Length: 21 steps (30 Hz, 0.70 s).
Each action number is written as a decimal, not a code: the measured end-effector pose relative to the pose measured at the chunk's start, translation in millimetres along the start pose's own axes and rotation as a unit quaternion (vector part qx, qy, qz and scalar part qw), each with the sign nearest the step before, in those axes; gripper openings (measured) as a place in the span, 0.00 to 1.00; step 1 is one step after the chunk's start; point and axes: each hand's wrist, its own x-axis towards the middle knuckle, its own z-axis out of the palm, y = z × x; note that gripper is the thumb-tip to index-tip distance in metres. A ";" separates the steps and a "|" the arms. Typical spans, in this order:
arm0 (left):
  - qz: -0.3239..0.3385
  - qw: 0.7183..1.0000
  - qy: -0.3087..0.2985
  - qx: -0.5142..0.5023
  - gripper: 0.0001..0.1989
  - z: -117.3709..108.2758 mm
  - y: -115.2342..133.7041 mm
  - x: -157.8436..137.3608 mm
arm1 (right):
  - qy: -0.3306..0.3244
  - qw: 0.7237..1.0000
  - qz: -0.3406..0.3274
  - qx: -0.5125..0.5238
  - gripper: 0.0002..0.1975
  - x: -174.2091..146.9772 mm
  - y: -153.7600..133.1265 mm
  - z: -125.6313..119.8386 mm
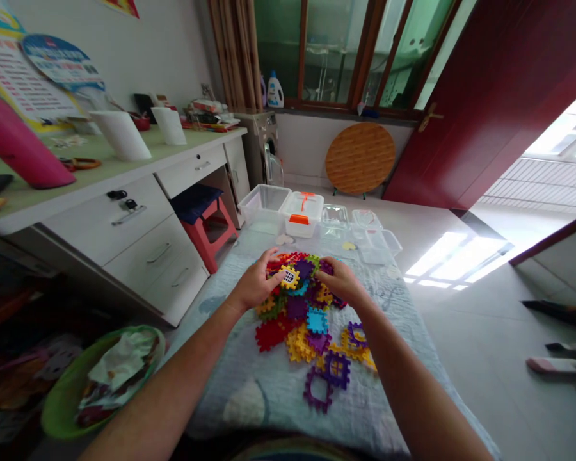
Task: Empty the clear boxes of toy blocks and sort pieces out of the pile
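A heap of colourful plastic interlocking building tiles (296, 308) with notched edges lies on the cloth-covered table. My left hand (258, 282) rests at the heap's left side, fingers apart, its thumb touching a yellow tile with a white grid (289, 277). Opposite it, my right hand (338, 280) reaches into the right side, thumb and fingers apart against the tiles; some fingertips are hidden. A light blue tile (317, 321) and red tiles (271, 334) lie at the near side. Closer to me are purple frame tiles (319, 389) and yellow pieces (300, 344).
Beyond the heap stand an open clear bin (265, 205), a lidded box with orange latches (303, 214) and several clear containers (335, 219). Left are a desk with drawers (139, 221), a red stool (208, 227) and a green basket (57, 400). A red door (480, 96) is at right.
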 end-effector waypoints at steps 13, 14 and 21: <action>0.006 0.981 -0.028 0.192 0.35 -11.4 -56.1 -16.8 | -0.107 0.979 -0.039 -0.170 0.28 79.9 0.7 0.6; -0.020 0.977 -0.012 0.210 0.41 -10.0 -61.1 -18.4 | -0.125 0.979 -0.032 -0.156 0.31 85.5 -0.7 7.7; 0.012 0.988 -0.001 0.154 0.62 10.2 -81.3 -26.1 | -0.177 0.979 -0.018 -0.103 0.40 79.5 10.5 30.7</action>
